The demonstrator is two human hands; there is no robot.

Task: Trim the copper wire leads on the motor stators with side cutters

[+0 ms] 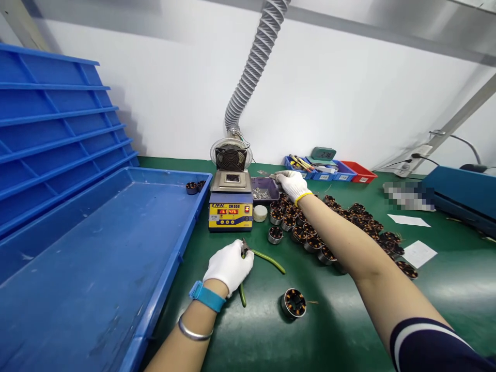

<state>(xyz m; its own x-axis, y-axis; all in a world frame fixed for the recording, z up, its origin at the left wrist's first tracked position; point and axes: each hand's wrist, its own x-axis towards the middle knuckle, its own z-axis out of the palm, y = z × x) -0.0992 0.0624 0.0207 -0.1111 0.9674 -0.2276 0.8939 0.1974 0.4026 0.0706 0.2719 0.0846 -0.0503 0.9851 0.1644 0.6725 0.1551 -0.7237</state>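
**Left hand on pliers, right hand at the bin**

At far left, stacked trays (50, 106) rose behind an open tray (116, 248), whose raised right edge bounded the working side; two stators (191, 188) sat at its far right corner. A strip of green table (194, 289) ran between that edge and the gloved left hand (229, 266), its fingers clamped around the head of the pliers (270, 260), handles spread. Behind stood the pot (231, 213), the bin (264, 182) just beside it. Green surface surrounded a lone stator (294, 304), near the pliers. The gloved right hand (293, 186) reached to the bin's far right corner, fingertips close together; whether they pinched anything, I could not tell. Crowded stators (313, 243) spread rightward under that forearm, to paper (419, 254).
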